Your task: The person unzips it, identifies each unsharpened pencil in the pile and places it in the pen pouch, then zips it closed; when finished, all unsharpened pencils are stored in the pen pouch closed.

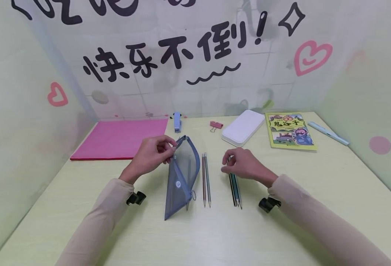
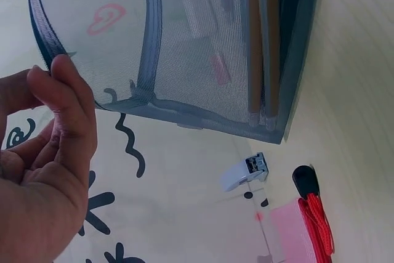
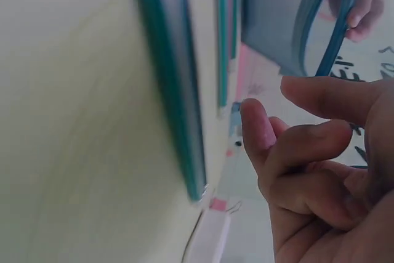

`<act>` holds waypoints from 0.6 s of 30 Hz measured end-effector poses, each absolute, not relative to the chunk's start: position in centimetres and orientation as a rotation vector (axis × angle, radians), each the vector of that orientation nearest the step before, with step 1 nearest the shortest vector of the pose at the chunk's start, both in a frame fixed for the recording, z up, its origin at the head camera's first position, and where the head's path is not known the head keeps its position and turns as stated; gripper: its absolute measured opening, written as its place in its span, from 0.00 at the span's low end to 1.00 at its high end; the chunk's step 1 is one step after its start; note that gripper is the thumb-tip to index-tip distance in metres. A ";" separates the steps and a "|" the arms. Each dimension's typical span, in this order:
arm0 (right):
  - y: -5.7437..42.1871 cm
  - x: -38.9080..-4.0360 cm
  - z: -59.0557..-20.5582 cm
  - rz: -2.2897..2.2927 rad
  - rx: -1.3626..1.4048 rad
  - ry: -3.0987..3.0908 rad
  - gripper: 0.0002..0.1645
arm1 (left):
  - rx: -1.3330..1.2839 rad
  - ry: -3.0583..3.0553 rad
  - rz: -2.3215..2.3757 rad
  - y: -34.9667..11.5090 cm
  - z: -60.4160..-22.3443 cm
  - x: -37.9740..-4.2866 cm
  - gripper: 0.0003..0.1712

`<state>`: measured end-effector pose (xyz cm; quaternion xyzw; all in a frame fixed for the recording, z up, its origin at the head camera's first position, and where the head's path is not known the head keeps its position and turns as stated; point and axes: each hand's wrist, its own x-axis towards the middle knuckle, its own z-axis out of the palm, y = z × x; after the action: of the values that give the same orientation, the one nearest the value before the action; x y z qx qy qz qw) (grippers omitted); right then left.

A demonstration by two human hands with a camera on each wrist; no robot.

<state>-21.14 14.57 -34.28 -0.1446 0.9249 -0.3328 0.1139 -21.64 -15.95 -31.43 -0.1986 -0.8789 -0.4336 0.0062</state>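
Note:
A blue-grey mesh zip pouch (image 1: 178, 188) stands with its mouth spread toward the right. My left hand (image 1: 153, 154) pinches the zippered edge near the top of the pouch. Pencils (image 2: 255, 47) show through the mesh in the left wrist view. Beside the pouch, a few pencils (image 1: 205, 181) lie on the table with their points toward me. My right hand (image 1: 243, 166) is over a second group of pencils (image 1: 236, 192), covering their far ends. In the right wrist view, its thumb and forefinger are apart, the fingers loosely bent, holding nothing.
At the back are a pink folder (image 1: 119, 138), a blue stapler (image 1: 177, 122), a pink binder clip (image 1: 216, 125), a white case (image 1: 243, 127), a yellow booklet (image 1: 290, 131) and a light-blue pen-like item (image 1: 328, 133). Walls border the table at the back and sides.

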 end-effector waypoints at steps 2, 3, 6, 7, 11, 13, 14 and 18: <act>15.3 -21.2 -34.6 -0.951 -0.416 2.696 0.09 | -0.625 -2.752 -1.355 -15.9 -31.5 -21.7 0.12; 15.5 -21.3 -34.7 -0.941 -0.410 2.692 0.08 | -0.625 -2.753 -1.356 -15.9 -31.5 -21.7 0.12; 15.9 -21.3 -35.1 -0.940 -0.383 2.662 0.07 | -0.620 -2.758 -1.363 -15.9 -31.5 -21.6 0.12; 15.9 -21.3 -35.1 -0.946 -0.374 2.651 0.07 | -0.618 -2.758 -1.363 -15.9 -31.5 -21.6 0.12; 15.9 -21.2 -35.2 -0.964 -0.361 2.629 0.05 | -0.612 -2.758 -1.367 -15.9 -31.4 -21.6 0.11; 15.9 -21.3 -35.2 -0.950 -0.386 2.653 0.05 | -0.613 -2.758 -1.364 -15.8 -31.4 -21.6 0.11; 15.9 -21.3 -35.2 -0.938 -0.398 2.669 0.04 | -0.616 -2.758 -1.365 -15.8 -31.4 -21.6 0.12; 15.8 -21.5 -35.2 -0.869 -0.445 2.731 0.03 | -0.613 -2.761 -1.356 -15.9 -31.4 -21.6 0.11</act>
<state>-21.47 15.79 -35.24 -0.1524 0.9348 -0.2974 0.1203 -21.64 -15.88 -31.43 -0.1955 -0.8803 -0.4322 0.0026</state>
